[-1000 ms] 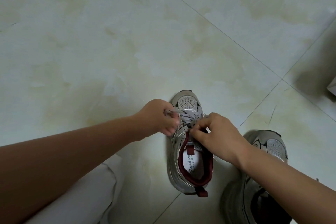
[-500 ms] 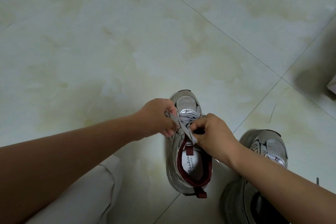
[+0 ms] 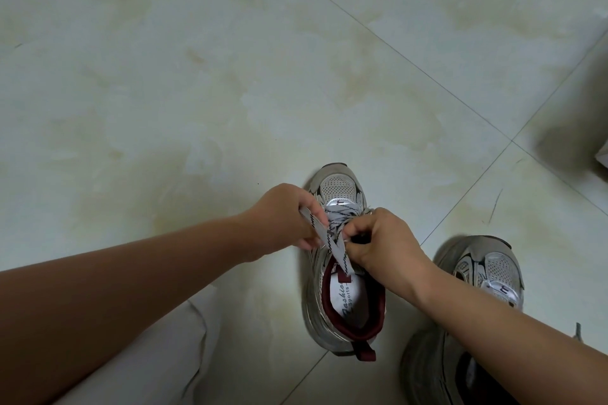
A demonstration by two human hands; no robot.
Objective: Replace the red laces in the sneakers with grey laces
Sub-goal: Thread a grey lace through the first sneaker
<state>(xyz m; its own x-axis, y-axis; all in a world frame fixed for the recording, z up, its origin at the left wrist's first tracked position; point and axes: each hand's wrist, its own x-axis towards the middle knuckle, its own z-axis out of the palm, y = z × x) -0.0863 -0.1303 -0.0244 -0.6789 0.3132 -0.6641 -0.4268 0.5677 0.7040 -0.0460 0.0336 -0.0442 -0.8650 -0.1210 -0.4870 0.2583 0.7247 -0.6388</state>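
A grey sneaker (image 3: 339, 187) with a dark red lining stands on the floor, toe pointing away from me. A flat grey lace (image 3: 335, 248) with dark markings crosses its upper eyelets. My left hand (image 3: 283, 217) pinches one end of that lace at the shoe's left side. My right hand (image 3: 385, 240) grips the lace at the shoe's right side, over the tongue. A second grey sneaker (image 3: 483, 270) sits to the right, partly behind my right forearm. No red lace is visible.
The floor is pale tile (image 3: 197, 76) with dark grout lines. My trouser leg (image 3: 158, 355) in light cloth fills the lower left. A pale object (image 3: 602, 158) pokes in at the right edge.
The lace has been drawn out into a longer diagonal strip across the tongue. My right hand has shifted slightly toward the heel and closed tighter on it.
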